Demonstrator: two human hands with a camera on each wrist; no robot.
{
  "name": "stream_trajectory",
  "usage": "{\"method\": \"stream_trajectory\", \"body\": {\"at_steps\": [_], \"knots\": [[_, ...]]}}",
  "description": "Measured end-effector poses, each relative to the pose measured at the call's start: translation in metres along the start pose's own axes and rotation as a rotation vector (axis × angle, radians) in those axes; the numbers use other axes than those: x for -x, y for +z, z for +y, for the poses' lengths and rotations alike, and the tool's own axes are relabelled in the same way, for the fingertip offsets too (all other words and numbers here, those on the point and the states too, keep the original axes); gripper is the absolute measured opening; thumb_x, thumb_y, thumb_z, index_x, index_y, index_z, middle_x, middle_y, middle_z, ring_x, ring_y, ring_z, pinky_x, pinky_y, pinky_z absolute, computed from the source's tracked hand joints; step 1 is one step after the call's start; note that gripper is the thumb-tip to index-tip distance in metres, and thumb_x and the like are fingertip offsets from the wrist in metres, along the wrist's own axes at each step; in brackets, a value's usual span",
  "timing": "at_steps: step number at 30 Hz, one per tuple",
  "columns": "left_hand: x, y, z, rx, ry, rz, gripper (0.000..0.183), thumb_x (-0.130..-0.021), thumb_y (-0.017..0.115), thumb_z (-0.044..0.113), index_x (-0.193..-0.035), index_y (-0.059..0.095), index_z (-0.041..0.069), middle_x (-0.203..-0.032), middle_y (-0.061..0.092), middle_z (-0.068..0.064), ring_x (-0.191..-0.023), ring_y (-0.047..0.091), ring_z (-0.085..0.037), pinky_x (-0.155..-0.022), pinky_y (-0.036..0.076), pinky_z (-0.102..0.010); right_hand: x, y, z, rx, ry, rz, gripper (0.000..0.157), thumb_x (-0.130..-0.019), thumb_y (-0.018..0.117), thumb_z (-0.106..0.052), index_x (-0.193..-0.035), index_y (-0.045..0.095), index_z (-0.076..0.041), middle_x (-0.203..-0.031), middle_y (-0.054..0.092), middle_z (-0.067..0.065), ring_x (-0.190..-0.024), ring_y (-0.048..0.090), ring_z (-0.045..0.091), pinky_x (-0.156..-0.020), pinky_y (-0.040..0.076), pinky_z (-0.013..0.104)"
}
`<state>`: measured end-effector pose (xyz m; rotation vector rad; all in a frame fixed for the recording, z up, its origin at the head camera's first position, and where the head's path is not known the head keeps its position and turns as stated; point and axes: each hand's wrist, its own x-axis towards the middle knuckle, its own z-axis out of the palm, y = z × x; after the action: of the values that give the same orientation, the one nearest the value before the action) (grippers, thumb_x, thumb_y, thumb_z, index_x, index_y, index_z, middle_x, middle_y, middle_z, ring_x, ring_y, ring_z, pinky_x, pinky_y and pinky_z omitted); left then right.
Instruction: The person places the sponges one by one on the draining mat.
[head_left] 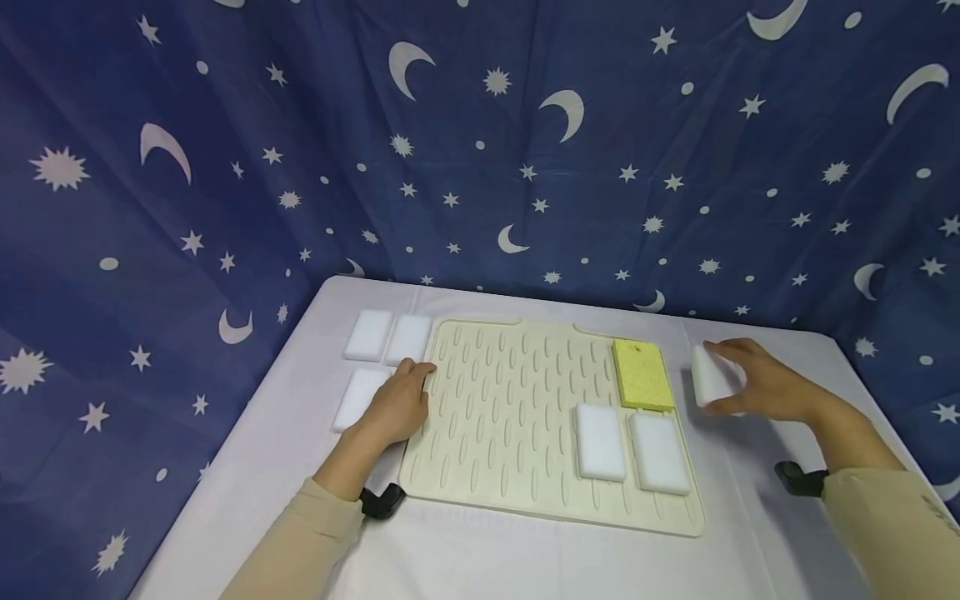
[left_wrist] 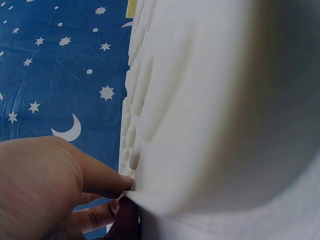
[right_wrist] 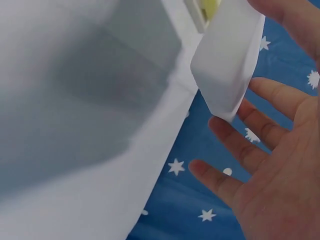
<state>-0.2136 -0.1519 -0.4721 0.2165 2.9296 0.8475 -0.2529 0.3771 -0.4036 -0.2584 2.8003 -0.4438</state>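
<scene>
At mat's (head_left: 495,492) left edge, left hand (head_left: 393,404) pinches border between thumb and fingers, likely to steady it. Right of mat, right hand (head_left: 765,383) grasps white sponge (head_left: 712,379), tilted, thumb near, fingers far; wide grip on ends probably keeps broad face free. Whether sponge touches table (head_left: 465,550), cannot tell. On mat's right part, yellow sponge (head_left: 642,375) lies behind two white sponges (head_left: 600,442), side by side. Left of mat, three others (head_left: 369,335) lie flat, perhaps parked within reach.
</scene>
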Motion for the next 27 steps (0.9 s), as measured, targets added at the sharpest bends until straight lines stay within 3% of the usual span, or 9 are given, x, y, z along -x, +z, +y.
{"method": "stream_trajectory", "body": {"at_steps": [13,27], "knots": [[0.001,-0.001,0.001,0.008,-0.005,0.000,0.046,-0.102,0.054,0.004,-0.148,0.051,0.000,-0.117,0.055,-0.014,-0.079,0.051,-0.020,-0.071,0.046,-0.032,-0.007,-0.003,-0.024,0.022,-0.096,0.013,0.122,-0.067,0.093,-0.056,-0.160,0.035,-0.002,-0.155,0.030,0.032,-0.135,0.038,0.052,-0.109,0.033,0.076],[0.001,0.000,0.001,0.009,-0.011,0.001,0.047,-0.102,0.054,0.004,-0.149,0.051,0.000,-0.117,0.056,-0.014,-0.079,0.051,-0.020,-0.070,0.045,-0.032,-0.014,-0.001,-0.049,0.026,-0.142,0.035,0.116,-0.068,0.094,-0.052,-0.158,0.040,-0.005,-0.156,0.035,0.028,-0.139,0.038,0.047,-0.112,0.034,0.073]]}}
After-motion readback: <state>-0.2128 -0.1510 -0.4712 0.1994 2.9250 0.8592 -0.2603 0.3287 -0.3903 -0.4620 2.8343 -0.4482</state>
